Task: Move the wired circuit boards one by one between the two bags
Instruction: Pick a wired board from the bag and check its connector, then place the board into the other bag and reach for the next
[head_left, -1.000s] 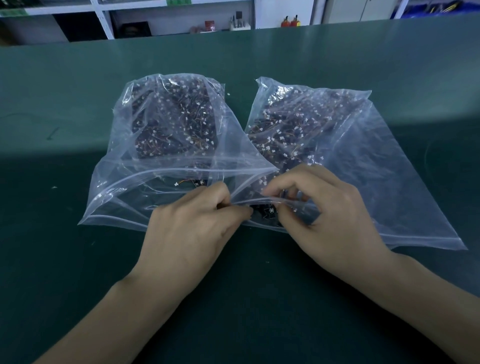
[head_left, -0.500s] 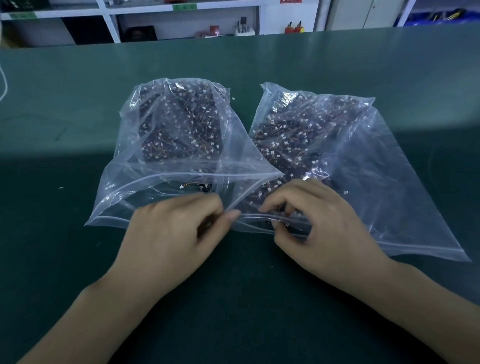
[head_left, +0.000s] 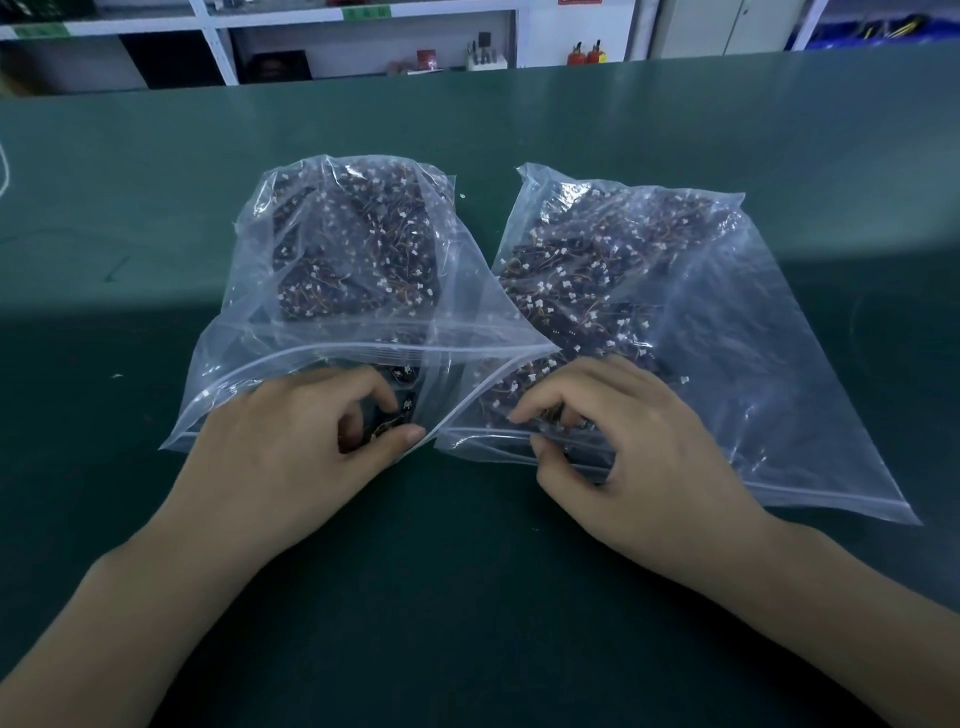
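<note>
Left hand (head_left: 291, 447) has carried a small dark wired circuit board (head_left: 387, 423) into the left clear plastic zip bag (head_left: 322, 332) | fingers pinch it | right hand (head_left: 623, 447) pinches right clear bag (head_left: 727, 364) mouth | next: release, fetch another.

— What lies beyond the green table (head_left: 519, 119)?
— White shelving (head_left: 208, 47) along the far wall, two small red bottles (head_left: 584, 53) standing near it, and a red item (head_left: 426, 56) on the shelf.
</note>
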